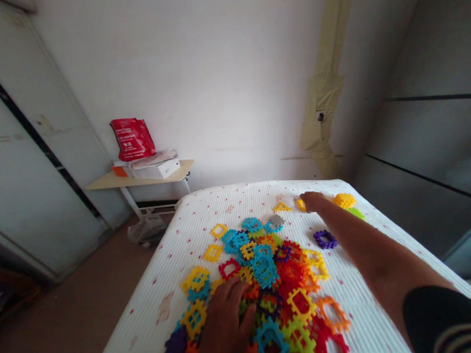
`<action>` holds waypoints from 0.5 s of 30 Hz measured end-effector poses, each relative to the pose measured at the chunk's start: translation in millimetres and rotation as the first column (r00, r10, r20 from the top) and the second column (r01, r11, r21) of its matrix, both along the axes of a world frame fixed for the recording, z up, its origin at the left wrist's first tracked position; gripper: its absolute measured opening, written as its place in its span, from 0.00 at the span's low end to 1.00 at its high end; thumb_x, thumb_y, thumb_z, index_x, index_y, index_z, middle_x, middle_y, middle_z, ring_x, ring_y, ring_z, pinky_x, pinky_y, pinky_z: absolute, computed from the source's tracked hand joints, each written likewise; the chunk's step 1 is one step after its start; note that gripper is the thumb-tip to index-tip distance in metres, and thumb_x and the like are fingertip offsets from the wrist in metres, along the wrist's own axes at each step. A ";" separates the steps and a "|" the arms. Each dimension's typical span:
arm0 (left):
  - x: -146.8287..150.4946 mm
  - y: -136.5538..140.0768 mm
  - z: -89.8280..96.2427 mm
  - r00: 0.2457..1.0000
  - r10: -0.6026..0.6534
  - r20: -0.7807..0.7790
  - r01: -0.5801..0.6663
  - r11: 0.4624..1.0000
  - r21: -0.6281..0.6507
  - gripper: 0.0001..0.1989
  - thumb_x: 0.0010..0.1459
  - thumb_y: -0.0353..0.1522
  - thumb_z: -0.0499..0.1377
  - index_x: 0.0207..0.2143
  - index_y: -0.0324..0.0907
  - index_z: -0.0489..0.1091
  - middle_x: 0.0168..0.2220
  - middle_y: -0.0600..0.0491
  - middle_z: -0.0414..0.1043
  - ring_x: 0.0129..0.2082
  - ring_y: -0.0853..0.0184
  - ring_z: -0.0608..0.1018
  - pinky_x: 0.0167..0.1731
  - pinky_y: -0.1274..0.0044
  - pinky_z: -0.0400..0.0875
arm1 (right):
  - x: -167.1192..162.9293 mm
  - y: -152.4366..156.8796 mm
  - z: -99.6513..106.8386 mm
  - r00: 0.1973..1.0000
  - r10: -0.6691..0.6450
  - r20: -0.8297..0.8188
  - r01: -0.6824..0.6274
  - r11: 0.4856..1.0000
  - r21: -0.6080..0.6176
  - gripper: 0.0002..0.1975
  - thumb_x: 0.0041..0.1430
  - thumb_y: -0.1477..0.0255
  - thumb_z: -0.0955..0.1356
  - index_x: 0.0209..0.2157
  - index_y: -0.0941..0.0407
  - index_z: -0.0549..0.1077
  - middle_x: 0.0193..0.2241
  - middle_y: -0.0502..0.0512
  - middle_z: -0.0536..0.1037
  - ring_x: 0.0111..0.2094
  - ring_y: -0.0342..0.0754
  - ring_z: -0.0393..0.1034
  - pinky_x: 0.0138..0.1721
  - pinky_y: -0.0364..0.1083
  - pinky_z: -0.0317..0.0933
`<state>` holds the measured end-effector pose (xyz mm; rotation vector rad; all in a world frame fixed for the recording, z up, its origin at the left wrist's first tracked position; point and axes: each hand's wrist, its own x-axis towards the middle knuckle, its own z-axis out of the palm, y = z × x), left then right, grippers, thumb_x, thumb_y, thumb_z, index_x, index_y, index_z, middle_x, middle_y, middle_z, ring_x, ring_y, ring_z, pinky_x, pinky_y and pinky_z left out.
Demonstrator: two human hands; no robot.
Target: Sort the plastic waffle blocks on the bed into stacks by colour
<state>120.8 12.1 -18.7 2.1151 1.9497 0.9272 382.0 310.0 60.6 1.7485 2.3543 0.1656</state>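
White sheet, left hand loosely spread on plastic pieces; right hand, grip unclear

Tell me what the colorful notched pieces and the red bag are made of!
The colorful notched pieces look like hard molded plastic, smooth and evenly colored right through, with regular teeth. The red bag seems to be thin plastic with a slight sheen, judging by its creases, though coated paper is possible.
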 end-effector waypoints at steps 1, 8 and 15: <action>0.2 -0.2 1.0 1.000 -0.002 0.006 0.002 1.000 -0.001 0.16 0.55 0.35 0.54 0.46 0.44 0.71 0.48 0.46 0.71 0.50 0.59 0.71 0.51 0.62 0.66 | -3.0 -4.3 4.2 1.000 0.014 -0.011 -0.014 1.000 0.022 0.16 0.62 0.66 0.65 0.49 0.58 0.66 0.47 0.58 0.69 0.44 0.50 0.68 0.43 0.54 0.65; 1.2 0.0 7.1 1.000 -0.029 0.007 0.029 1.000 -0.005 0.16 0.55 0.34 0.54 0.45 0.43 0.71 0.48 0.45 0.71 0.50 0.58 0.72 0.50 0.62 0.66 | -27.0 -87.9 10.4 0.962 0.254 -0.097 -0.237 0.959 0.156 0.22 0.57 0.77 0.64 0.54 0.55 0.64 0.50 0.60 0.70 0.50 0.52 0.65 0.45 0.47 0.62; -2.0 2.4 1.7 0.999 -0.048 -0.003 0.048 0.998 0.045 0.16 0.56 0.35 0.54 0.46 0.44 0.71 0.47 0.46 0.72 0.49 0.59 0.73 0.50 0.62 0.68 | -4.8 -192.9 -36.1 0.798 0.497 -0.342 -0.427 0.866 0.261 0.11 0.62 0.77 0.59 0.38 0.57 0.72 0.35 0.57 0.76 0.37 0.47 0.70 0.39 0.44 0.64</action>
